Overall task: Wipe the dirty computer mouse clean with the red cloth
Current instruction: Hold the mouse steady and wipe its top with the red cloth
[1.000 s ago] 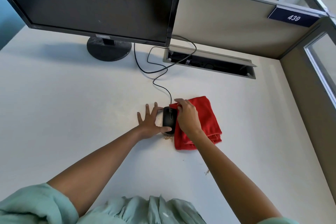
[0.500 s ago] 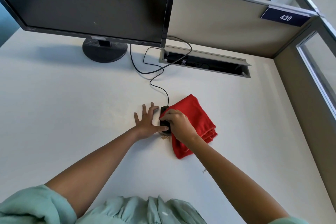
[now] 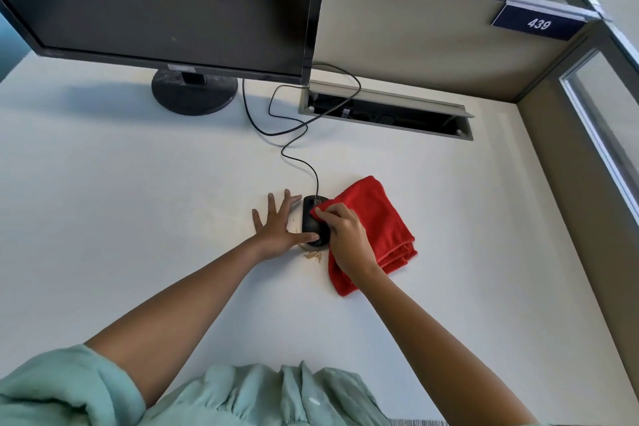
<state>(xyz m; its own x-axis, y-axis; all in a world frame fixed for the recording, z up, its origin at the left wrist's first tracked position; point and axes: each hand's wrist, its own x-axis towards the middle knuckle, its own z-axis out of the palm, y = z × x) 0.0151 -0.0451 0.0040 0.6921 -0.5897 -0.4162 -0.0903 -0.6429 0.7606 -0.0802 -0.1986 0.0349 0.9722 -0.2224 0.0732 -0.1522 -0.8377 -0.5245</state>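
White tabletop [image 3: 138,218] inside a beige cubicle is being used here, with a dark monitor [image 3: 166,0] at the back and a cable slot behind the work spot. The black computer mouse [image 3: 310,226] is sitting near the middle, its cord [image 3: 287,135] trailing back toward the slot.

For the step in hand, a wiping pass over the mouse is being made, by the look of it. The mouse is being braced by the left hand [image 3: 276,228], fingers spread flat on the tabletop and the thumb pressed against the near left edge. A corner of the red cloth [image 3: 377,228] is being pinched in the curled fingers of the right hand [image 3: 345,239] and pressed onto the top right of the shell. Probably best if short strokes are being kept under that brace so nothing skids, and if a fresh bit of cloth is being folded in for the sides.

Little grime can be made out on the mouse itself, too dark to tell really. Brown crumbs [image 3: 313,255] are lying just beside its near end, so those are probably needing a pass too.
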